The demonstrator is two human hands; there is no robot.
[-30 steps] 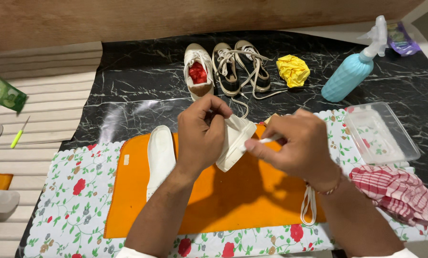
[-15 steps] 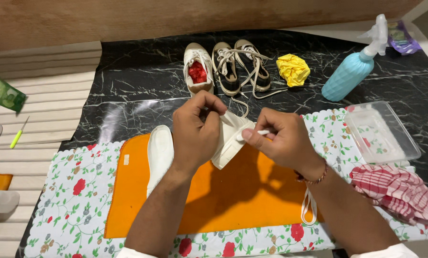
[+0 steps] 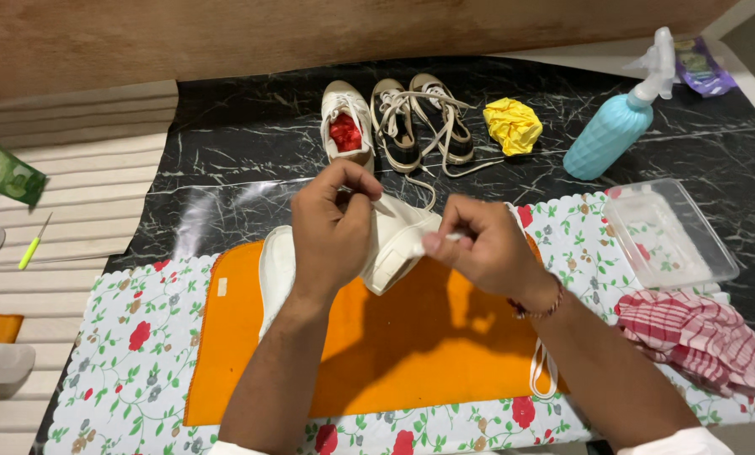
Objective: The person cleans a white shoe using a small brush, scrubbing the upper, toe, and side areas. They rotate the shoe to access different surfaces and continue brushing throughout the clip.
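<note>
My left hand (image 3: 331, 227) grips a white shoe (image 3: 398, 244) by its upper edge and holds it tilted above an orange cloth (image 3: 377, 354). My right hand (image 3: 478, 244) pinches a white shoelace (image 3: 440, 240) at the shoe's side. More of the lace hangs in a loop below my right wrist (image 3: 544, 375). A second white shoe (image 3: 274, 270) lies on the orange cloth, left of my left hand, partly hidden by my forearm.
A flowered mat (image 3: 116, 371) lies under the orange cloth. Behind stand a shoe stuffed with red paper (image 3: 346, 126), a laced pair (image 3: 419, 118), a yellow crumpled ball (image 3: 514, 125) and a blue spray bottle (image 3: 613, 131). A clear plastic tray (image 3: 676, 236) and a red checked cloth (image 3: 697, 337) are on the right.
My right hand has moved left and up toward the shoe, drawing the lace with it. My left hand keeps its hold on the shoe, shifted slightly.
</note>
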